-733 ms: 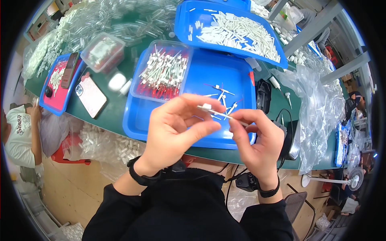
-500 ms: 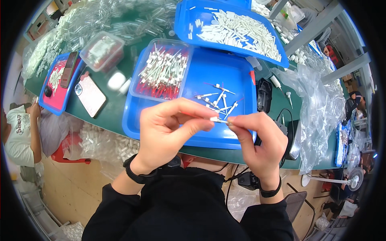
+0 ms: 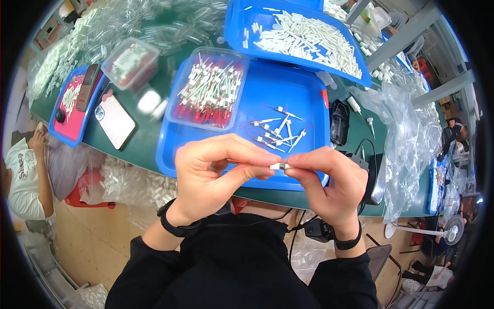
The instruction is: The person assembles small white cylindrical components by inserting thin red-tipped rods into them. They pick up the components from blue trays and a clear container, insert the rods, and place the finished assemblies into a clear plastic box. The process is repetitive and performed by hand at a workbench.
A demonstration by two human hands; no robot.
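Note:
Between my hands is a small white plastic part with a dark band and a thin red wire [image 3: 279, 166], lying about level. My left hand [image 3: 208, 172] pinches its left end between thumb and forefinger. From the right, my right hand [image 3: 332, 180] pinches the other end, so the fingertips of both hands nearly meet. Below them is a blue tray [image 3: 206, 135]. Several thin white parts with red wires [image 3: 283, 129] lie loose in it, just beyond my fingers. At the tray's far left stands a clear plastic box [image 3: 238, 98], full of similar white parts with red ends [image 3: 211, 85].
A second blue tray [image 3: 234, 31] of short white tubes overlaps the far edge. To the left are a phone [image 3: 116, 121], a clear tub [image 3: 131, 64] and a tray with a pink base [image 3: 74, 116]. Clear plastic sheeting [image 3: 406, 154] covers the right side. Another person [image 3: 28, 175] sits far left.
Both hands have come slightly nearer to me with the part. My right fingertips have closed in on the left ones, and a dark band now shows on the part.

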